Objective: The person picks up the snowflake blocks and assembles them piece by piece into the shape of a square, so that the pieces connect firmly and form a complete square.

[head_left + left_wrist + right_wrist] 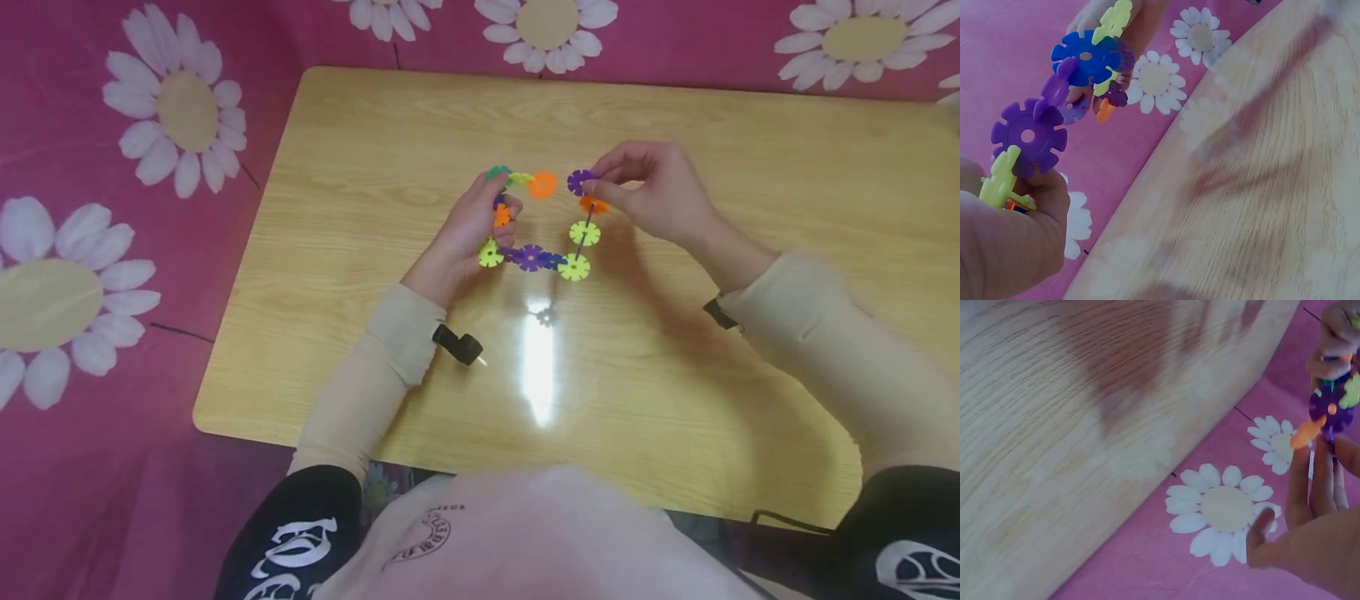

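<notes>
A chain of slotted plastic snowflake discs (530,257) in purple, yellow-green, orange, green and blue is held above the table, bent into a loop with a gap at its far side. My left hand (467,223) grips the chain's left side, its fingers curled round it. Beyond the thumb, an orange disc (543,185) ends that side. Across the gap, my right hand (663,190) pinches the purple disc (579,182) at the other end between thumb and fingers. The left wrist view shows a blue disc (1085,56) and a purple disc (1027,136) joined along the chain.
Below the hands lies a light wooden table (360,167) with a bright reflection near its middle. Pink cloth (285,33) with large daisies surrounds its far and left edges. A small black wrist camera (459,344) sticks out from the left sleeve.
</notes>
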